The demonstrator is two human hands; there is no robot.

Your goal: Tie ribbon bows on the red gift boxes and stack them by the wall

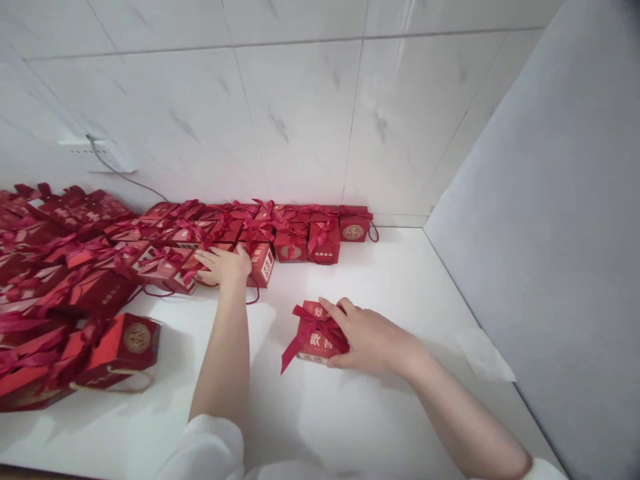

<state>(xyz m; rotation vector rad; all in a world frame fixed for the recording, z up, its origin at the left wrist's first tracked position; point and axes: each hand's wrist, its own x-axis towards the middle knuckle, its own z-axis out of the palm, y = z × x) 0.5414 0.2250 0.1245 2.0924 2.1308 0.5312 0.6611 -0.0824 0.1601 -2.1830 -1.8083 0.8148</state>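
Note:
On the white surface, a small red gift box (314,337) with pale characters and a dark red ribbon bow sits apart from the others. My right hand (367,333) is closed around its right side, fingers on the top and thumb low near the front. Further left, my left hand (227,265) lies over the front row of similar boxes with its fingers spread. Its fingers touch a red box (214,251) partly hidden beneath them, and its thumb is against the neighbouring box (263,263) with a white label.
Rows of ribboned red boxes (293,241) stand along the marbled tile wall (300,120). More boxes (107,290) crowd the left, one with a gold cord handle (135,383). A cable (120,175) runs from a wall socket. A grey panel (550,233) bounds the right.

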